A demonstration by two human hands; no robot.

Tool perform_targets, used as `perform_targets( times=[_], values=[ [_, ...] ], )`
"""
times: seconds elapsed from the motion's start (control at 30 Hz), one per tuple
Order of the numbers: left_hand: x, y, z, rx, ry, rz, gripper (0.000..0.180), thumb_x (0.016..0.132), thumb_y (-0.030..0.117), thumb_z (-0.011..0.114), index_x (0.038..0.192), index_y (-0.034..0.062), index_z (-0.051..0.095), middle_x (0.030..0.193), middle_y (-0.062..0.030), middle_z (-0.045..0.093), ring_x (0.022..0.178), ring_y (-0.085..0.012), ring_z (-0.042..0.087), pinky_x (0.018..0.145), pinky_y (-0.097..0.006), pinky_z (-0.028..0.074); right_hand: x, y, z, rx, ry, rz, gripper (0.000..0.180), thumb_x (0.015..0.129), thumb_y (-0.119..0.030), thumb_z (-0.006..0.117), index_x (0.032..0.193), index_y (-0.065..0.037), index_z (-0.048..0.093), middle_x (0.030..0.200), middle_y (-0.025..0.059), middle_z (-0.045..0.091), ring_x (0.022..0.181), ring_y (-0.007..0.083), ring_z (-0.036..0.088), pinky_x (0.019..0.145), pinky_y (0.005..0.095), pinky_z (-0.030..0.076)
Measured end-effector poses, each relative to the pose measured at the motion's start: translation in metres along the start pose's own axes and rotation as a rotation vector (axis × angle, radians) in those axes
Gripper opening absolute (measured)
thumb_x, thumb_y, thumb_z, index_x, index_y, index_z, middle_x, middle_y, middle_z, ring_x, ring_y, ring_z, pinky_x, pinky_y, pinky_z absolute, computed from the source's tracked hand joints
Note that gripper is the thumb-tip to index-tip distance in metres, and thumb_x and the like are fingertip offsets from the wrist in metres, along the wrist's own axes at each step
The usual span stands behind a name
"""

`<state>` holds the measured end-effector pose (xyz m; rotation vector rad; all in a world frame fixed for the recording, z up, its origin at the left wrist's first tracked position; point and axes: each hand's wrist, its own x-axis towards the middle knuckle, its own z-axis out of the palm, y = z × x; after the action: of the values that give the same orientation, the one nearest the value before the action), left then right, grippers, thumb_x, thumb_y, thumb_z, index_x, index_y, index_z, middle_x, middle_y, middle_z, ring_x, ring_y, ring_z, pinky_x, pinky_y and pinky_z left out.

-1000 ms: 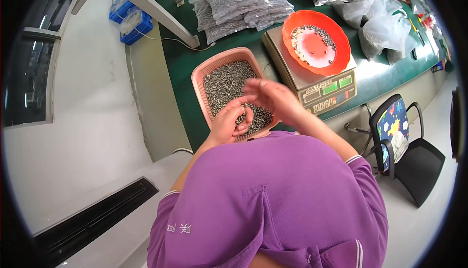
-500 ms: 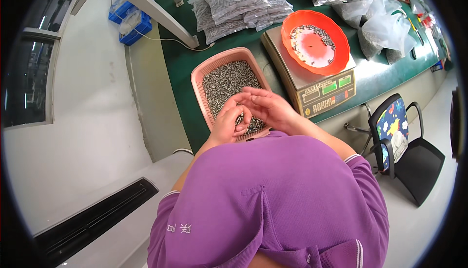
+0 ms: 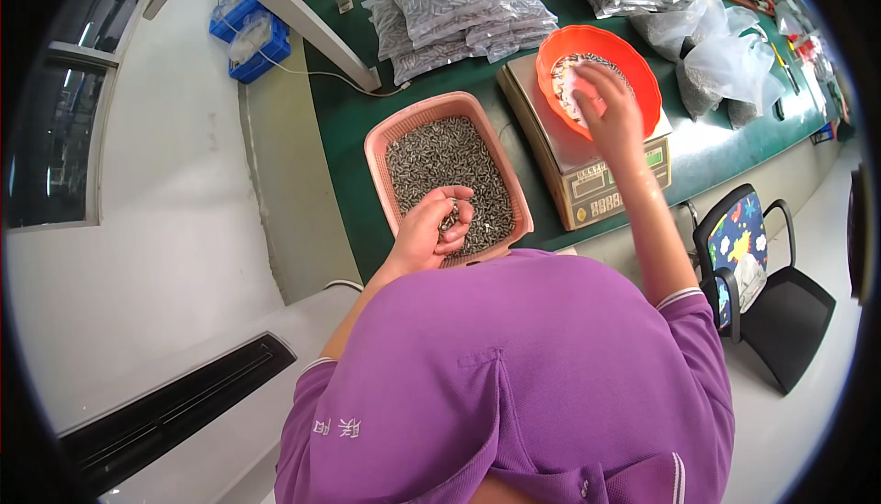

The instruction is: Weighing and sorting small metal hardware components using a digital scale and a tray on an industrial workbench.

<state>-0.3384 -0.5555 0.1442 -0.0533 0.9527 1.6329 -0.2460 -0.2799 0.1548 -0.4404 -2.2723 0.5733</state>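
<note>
A pink plastic basket [image 3: 377, 149] stands on the table in front of me, holding a thick layer of small shiny metal pins [image 3: 450, 160]. Over its near left part, my left hand [image 3: 429, 231] is curled, palm up, around a small heap of the same pins. To the right, a scalloped orange-red bowl [image 3: 648, 91] sits on a weighing scale [image 3: 530, 110] with more metal pieces scattered inside. My right hand [image 3: 613, 119] reaches over the bowl, fingers stretched and thumb apart; no pins show in it. It hides part of the bowl's contents.
Clear bags of metal parts [image 3: 450, 4] are stacked behind the basket. More filled bags [image 3: 725, 73] lie on the green table [image 3: 344, 188] at the far right. A metal table leg [image 3: 294, 22] rises at the left, and a black chair [image 3: 785, 311] stands at the right.
My right hand has left my left hand and moved right and away from me, over the bowl. The left hand stays above the basket, still curled round its pins.
</note>
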Motion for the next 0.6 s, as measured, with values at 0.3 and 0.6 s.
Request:
perform_targets(
  times=[0.3, 0.6],
  values=[
    [0.003, -0.005, 0.012, 0.228, -0.042, 0.045, 0.03, 0.095, 0.02, 0.033, 0.12, 0.0053, 0.042, 0.068, -0.0021, 0.046, 0.047, -0.0045, 0.031, 0.039, -0.015, 0.025, -0.082, -0.09, 0.064, 1.948, -0.752, 1.075, 0.043, 0.095, -0.028, 0.028, 0.122, 0.005, 0.036, 0.093, 0.0138, 0.055, 0.077, 0.0214, 0.056, 0.08, 0.0361, 0.046],
    [0.005, -0.008, -0.004, 0.097, -0.067, 0.062, 0.028, 0.095, 0.021, 0.031, 0.114, 0.0047, 0.044, 0.07, -0.0036, 0.046, 0.048, -0.0061, 0.032, 0.04, -0.016, 0.025, -0.079, -0.089, 0.063, 1.814, -0.632, 1.291, 0.035, 0.094, -0.017, 0.034, 0.122, 0.003, 0.037, 0.112, 0.0145, 0.051, 0.093, 0.0191, 0.057, 0.084, 0.0319, 0.047]
  ],
)
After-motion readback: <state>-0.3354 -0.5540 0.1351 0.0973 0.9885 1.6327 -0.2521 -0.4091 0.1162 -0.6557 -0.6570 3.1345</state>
